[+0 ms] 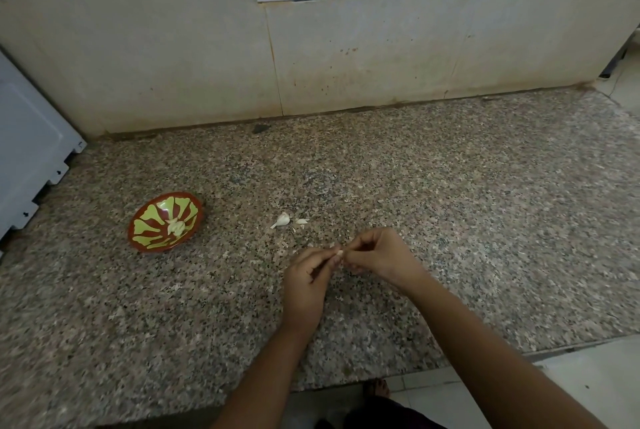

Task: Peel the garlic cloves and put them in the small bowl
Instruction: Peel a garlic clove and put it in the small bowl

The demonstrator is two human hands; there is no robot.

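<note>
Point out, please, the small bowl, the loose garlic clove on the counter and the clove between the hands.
small bowl [149, 220]: head view, on its patterned inner wall.
loose garlic clove [283, 219]: head view, on its fat end.
held clove [339, 252]: head view, on its exposed tip.

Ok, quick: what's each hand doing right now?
Left hand: closed, pinching the garlic clove.
Right hand: closed, pinching the same clove.

Mostly hidden in pinch: garlic clove [339, 252]; cut off left: white appliance [31, 151].
</note>
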